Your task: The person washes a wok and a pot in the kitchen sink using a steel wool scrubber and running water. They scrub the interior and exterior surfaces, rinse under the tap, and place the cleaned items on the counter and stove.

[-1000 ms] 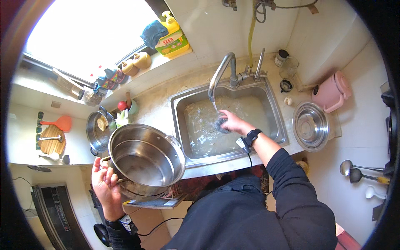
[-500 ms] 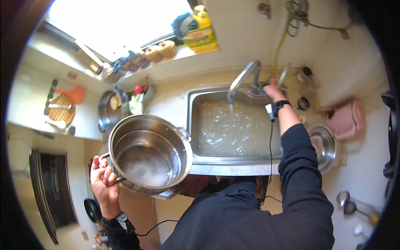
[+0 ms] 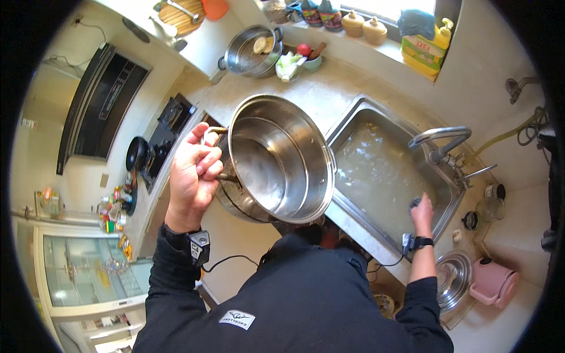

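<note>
My left hand (image 3: pixel 194 167) is closed around one loop handle of a large stainless steel pot (image 3: pixel 265 123). The pot hangs tilted in front of me, left of the sink (image 3: pixel 368 241), its wet-looking inside facing up. Over the sink's right end is my right hand (image 3: pixel 424 213), its fingers closed on a small dark grey clump that looks like a steel wool scrubber (image 3: pixel 415 203). Cloudy water (image 3: pixel 376 170) fills much of the basin. The curved faucet (image 3: pixel 441 134) reaches over it, and no stream shows below its spout.
On the back counter are a steel pot (image 3: pixel 235 56) with pale food pieces and a leafy vegetable (image 3: pixel 289 66). A yellow pump bottle (image 3: pixel 425 53) stands on the sill. Right of the sink are steel bowls (image 3: pixel 453 276) and a pink container (image 3: pixel 495 283). A stove with a black pan (image 3: pixel 137 154) is at left.
My right hand has left the faucet area and come over the water. The stream from the spout is gone. My view has turned left, and the pot stays in my left hand.
</note>
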The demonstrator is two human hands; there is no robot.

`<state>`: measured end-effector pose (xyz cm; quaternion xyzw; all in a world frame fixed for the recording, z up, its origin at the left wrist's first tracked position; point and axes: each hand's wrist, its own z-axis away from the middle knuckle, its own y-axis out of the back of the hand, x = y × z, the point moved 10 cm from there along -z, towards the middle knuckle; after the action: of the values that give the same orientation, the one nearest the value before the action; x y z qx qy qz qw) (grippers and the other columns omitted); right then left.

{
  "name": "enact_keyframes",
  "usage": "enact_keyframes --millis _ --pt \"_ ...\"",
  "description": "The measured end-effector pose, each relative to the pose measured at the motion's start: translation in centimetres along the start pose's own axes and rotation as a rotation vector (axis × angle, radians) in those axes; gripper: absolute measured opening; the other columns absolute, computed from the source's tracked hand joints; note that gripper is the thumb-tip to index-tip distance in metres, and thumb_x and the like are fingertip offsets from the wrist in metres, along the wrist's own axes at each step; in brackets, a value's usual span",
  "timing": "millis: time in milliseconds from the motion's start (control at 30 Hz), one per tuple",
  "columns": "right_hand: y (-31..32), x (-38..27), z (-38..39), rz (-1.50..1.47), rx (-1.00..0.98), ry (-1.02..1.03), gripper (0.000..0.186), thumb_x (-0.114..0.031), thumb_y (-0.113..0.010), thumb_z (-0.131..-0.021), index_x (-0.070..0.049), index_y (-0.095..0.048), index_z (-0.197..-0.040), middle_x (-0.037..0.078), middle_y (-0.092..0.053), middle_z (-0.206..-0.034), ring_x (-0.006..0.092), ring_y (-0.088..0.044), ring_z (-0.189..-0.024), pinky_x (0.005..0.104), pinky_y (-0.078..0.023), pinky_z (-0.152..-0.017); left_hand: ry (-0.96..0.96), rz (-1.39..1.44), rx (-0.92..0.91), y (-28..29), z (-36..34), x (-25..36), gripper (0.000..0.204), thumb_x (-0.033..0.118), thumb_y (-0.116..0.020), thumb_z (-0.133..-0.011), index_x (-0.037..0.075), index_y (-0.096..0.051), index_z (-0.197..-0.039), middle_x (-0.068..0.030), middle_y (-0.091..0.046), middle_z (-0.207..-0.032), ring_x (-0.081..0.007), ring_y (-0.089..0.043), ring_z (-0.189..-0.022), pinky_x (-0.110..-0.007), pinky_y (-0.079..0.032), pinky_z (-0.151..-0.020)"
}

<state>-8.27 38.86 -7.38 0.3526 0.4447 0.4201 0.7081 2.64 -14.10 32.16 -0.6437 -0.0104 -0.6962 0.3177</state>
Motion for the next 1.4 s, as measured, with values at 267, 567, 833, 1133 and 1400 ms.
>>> enact_keyframes --millis 267,567,833,1133,1400 --pt "-2.7 -9.9 1.7 -0.389 0.074 0.386 0.047 -0.019 -0.071 -0.079 -0.002 -0.058 -0.121 0.021 -0.061 -0.117 0.0366 -0.061 -0.108 0.0427 -0.048 -0.095 -0.06 0.019 0.133 2.1 3.1 -0.2 0.038 -0.01 -0.043 -0.086 0.003 -0.051 -0.121 -0.0049 -0.049 -0.093 -0.0017 -0.033 -0.052 -0.016 -0.027 -0.043" --pt "-6.0 -30.2 0.5 -0.388 -0.032 0.648 0.041 -0.018 -0.069 -0.08 -0.007 -0.064 -0.119 0.015 -0.067 -0.114 0.0347 -0.057 -0.113 0.0429 -0.046 -0.098 -0.198 0.147 0.229 7.9 9.1 2.6 0.039 -0.012 -0.04 -0.087 0.0 -0.052 -0.122 -0.0066 -0.047 -0.094 -0.0025 -0.032 -0.05 -0.016 -0.028 -0.042" --pt "-9.5 -41.2 -0.9 -0.225 0.031 0.631 0.046 -0.021 -0.074 -0.08 -0.004 -0.062 -0.121 0.018 -0.066 -0.118 0.0382 -0.055 -0.114 0.0445 -0.045 -0.098 -0.277 0.243 0.338 16.6 15.1 6.3 0.04 -0.01 -0.039 -0.086 0.0 -0.053 -0.122 -0.0058 -0.045 -0.094 -0.0027 -0.031 -0.051 -0.017 -0.025 -0.042" --pt "-11.9 -48.7 6.7 -0.367 0.328 0.897 0.04 -0.006 -0.065 -0.078 -0.002 -0.055 -0.117 0.02 -0.058 -0.114 0.0386 -0.054 -0.111 0.0456 -0.042 -0.099 -0.393 0.312 0.536 31.9 21.5 9.2 0.04 -0.01 -0.04 -0.086 0.001 -0.052 -0.123 -0.007 -0.044 -0.096 -0.004 -0.032 -0.052 -0.018 -0.025 -0.043" --pt "-35.2 -58.2 26.6 -0.075 -0.553 1.209 0.043 -0.014 -0.066 -0.081 0.0 -0.06 -0.121 0.021 -0.062 -0.122 0.0369 -0.057 -0.117 0.0425 -0.045 -0.102 -0.321 0.227 0.712 46.1 22.9 10.5 0.037 -0.01 -0.043 -0.084 0.004 -0.053 -0.117 -0.0047 -0.047 -0.093 -0.0037 -0.032 -0.051 -0.019 -0.024 -0.043"
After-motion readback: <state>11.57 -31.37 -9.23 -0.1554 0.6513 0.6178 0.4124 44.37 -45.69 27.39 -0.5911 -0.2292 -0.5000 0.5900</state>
